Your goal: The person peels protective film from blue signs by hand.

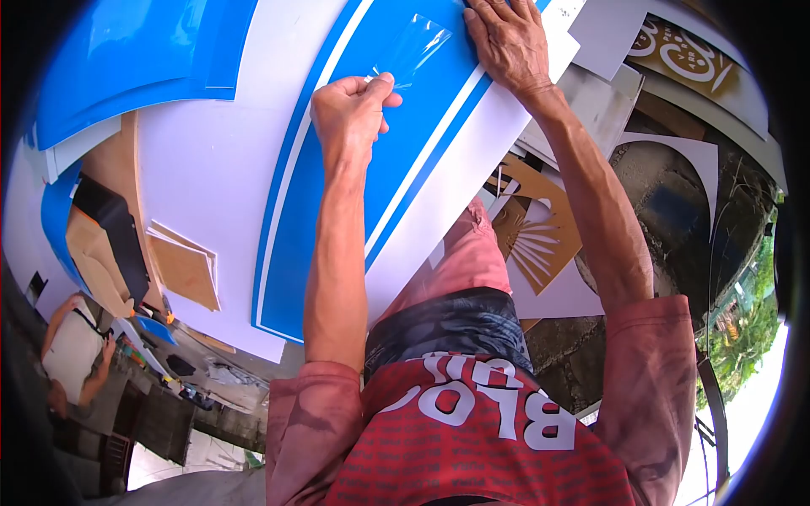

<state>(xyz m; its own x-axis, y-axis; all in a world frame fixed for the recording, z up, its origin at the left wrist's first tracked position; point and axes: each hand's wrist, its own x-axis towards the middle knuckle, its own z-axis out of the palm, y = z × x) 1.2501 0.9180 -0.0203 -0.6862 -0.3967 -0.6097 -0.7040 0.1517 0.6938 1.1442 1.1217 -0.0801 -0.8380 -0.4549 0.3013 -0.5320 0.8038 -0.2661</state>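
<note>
The left hand (354,105) pinched a clear film strip (418,42) above the blue stripe (337,211) of the sign board (211,169); the right hand (506,42) lay flat and open on it. Pulled sharply, the film, perhaps tape, could tear or lift the stripe.

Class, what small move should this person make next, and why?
Probably pull the clear film gently toward the body: the left hand pinches its near end over the blue stripe, while the right hand lies flat on the board, steadying it.
</note>
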